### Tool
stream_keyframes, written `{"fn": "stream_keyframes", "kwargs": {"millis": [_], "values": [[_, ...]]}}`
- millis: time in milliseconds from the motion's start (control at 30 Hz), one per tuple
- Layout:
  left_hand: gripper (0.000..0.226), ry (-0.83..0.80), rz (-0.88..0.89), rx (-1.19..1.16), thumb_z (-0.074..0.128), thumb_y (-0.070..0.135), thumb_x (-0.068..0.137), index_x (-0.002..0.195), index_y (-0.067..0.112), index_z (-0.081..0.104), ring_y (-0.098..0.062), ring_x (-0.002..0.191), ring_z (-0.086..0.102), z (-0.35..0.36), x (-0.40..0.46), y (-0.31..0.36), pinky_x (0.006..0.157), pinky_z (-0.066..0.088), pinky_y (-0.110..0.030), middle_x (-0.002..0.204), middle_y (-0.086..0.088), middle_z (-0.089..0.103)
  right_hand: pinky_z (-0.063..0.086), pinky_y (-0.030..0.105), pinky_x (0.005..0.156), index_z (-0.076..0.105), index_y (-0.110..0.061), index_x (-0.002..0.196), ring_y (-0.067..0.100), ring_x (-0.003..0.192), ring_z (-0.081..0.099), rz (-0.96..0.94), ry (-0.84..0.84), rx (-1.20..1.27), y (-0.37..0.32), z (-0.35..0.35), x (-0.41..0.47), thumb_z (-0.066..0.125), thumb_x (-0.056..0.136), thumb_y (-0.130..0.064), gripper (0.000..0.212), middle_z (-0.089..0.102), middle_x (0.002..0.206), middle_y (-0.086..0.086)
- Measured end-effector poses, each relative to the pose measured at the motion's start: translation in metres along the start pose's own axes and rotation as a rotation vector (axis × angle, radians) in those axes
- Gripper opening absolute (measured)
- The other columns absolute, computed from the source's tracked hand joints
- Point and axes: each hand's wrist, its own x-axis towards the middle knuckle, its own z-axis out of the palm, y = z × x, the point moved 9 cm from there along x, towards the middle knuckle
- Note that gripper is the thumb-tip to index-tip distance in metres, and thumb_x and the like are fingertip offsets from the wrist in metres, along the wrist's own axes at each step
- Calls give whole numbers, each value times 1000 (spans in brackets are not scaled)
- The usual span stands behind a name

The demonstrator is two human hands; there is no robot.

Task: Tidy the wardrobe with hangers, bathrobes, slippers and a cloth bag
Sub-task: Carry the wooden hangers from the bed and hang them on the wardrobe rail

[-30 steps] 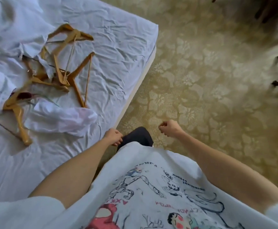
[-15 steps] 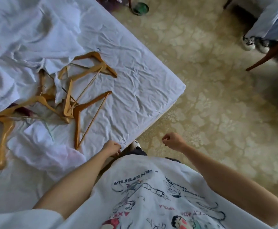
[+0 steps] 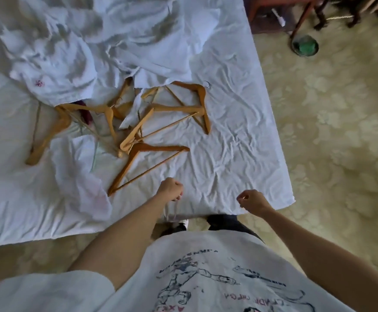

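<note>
Several wooden hangers (image 3: 138,129) lie tangled on the bed (image 3: 228,154) in front of me, crossing one another and partly caught under the white bathrobes (image 3: 75,52) heaped toward the far side, so I judge they were dumped there to be sorted before going back in the wardrobe. Nearest me one darker hanger (image 3: 147,163) lies free on the sheet, just beyond my left hand (image 3: 169,189). That hand is curled into a fist over the bed's near edge; a thin strand seems to hang below it, but I cannot tell whether I am pinching it or holding nothing. My right hand (image 3: 252,201) hovers close by over the corner of the bed, fingers loosely curled, with nothing visible in it. A crumpled white cloth (image 3: 80,174) lies left of the free hanger; it could be the cloth bag, though its shape is too rumpled to say. Something dark red (image 3: 86,113) peeks out beneath the hangers, mostly covered. No slippers show, and the wardrobe itself is out of view.
</note>
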Motion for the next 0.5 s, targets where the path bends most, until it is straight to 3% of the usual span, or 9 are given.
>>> {"fn": "stream_keyframes", "kwargs": {"millis": [67, 167, 267, 400, 500], "values": [[19, 64, -43, -46, 52, 13, 96, 93, 10, 70, -17, 67, 70, -7, 8, 11, 58, 58, -25, 81, -7, 74, 53, 30, 72, 74, -14, 93, 19, 76, 66, -82, -17, -19, -36, -24, 25, 61, 92, -20, 15, 73, 81, 3], [20, 154, -115, -129, 52, 15, 92, 89, 11, 71, -19, 70, 73, -21, 25, 29, 64, 61, -29, 79, -7, 75, 49, 24, 63, 74, -17, 88, 13, 76, 68, -164, -55, -18, -87, -54, 63, 59, 91, -21, 17, 74, 84, 3], [21, 240, -162, -215, 51, 16, 87, 87, 12, 72, -23, 70, 72, -40, 52, 49, 71, 62, -36, 75, -6, 74, 57, 30, 73, 75, -23, 82, 18, 80, 71, -231, -78, -47, -132, -76, 109, 58, 87, -21, 17, 76, 83, 3], [27, 328, -205, -182, 51, 30, 86, 95, 18, 73, -25, 93, 71, -75, 100, 65, 88, 58, -39, 95, -5, 76, 52, 25, 69, 76, -24, 87, 16, 86, 71, -228, -109, -94, -177, -92, 169, 60, 86, -19, 17, 77, 84, 2], [25, 381, -213, -138, 54, 27, 98, 110, 14, 71, -30, 108, 65, -110, 143, 77, 93, 52, -39, 111, -8, 71, 56, 35, 86, 76, -25, 86, 23, 94, 70, -234, -91, -96, -204, -96, 227, 59, 79, -27, 18, 76, 92, 7]]}}
